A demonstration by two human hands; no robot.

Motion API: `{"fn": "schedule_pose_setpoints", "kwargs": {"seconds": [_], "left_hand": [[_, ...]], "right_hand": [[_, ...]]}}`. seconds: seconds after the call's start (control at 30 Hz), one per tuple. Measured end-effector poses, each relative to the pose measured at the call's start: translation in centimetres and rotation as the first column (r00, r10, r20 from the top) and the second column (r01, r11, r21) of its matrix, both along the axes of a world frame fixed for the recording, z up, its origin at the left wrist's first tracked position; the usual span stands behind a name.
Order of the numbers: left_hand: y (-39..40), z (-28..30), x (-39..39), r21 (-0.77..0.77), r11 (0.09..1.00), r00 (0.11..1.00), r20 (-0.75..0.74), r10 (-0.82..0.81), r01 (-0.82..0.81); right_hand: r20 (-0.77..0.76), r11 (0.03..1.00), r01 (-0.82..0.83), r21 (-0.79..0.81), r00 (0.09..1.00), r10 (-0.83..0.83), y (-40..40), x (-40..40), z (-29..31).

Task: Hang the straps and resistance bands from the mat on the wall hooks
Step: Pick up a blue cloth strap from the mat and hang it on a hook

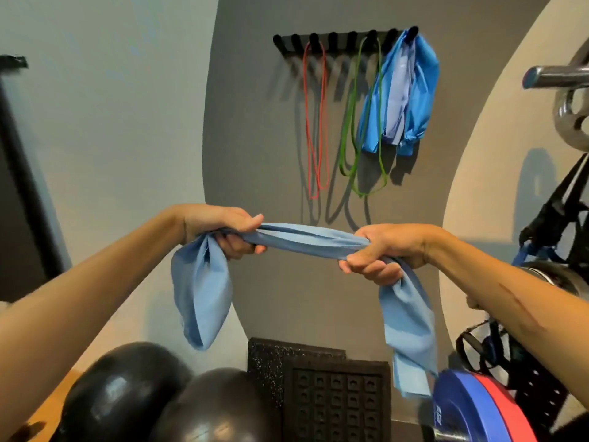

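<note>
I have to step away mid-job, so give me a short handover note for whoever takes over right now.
Left hand and right hand each grip the light blue band, stretched level between them, ends hanging.
On the hook rack: red loop band, green loop band, blue bands at the right end.
Done: those are hung.
Left: hang the held band; several hooks are free. The mat is out of view, so check it for more.

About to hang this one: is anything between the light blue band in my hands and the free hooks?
Nothing visible. The light blue band is held below the hook rack, open wall between; the red band and green band hang beside free hooks.
</note>
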State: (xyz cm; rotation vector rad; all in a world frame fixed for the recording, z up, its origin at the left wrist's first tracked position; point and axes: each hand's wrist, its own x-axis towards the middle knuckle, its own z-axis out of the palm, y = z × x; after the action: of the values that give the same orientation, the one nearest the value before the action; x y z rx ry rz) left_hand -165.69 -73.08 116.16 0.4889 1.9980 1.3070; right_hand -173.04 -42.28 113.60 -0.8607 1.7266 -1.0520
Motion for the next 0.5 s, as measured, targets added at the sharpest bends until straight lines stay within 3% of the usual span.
{"fn": "schedule_pose_setpoints", "kwargs": {"seconds": [0.3,0.37,0.5], "left_hand": [[-5.6,6.7,-10.8,0.068,0.986,0.95,-0.266,0.164,-0.151],[-6.3,8.2,-12.9,0.086,0.974,0.904,-0.365,0.224,-0.207],[-7.4,11.3,-16.9,0.145,0.931,0.747,-0.562,0.356,-0.335]], "right_hand": [[-0.079,0.977,0.069,-0.2,0.993,-0.087,-6.3,-9.3,6.0],[-0.119,0.967,0.111,-0.228,0.983,-0.14,-7.9,-11.3,7.2],[-0.043,0.908,0.183,-0.377,0.976,-0.215,-10.7,-15.4,9.8]]}}
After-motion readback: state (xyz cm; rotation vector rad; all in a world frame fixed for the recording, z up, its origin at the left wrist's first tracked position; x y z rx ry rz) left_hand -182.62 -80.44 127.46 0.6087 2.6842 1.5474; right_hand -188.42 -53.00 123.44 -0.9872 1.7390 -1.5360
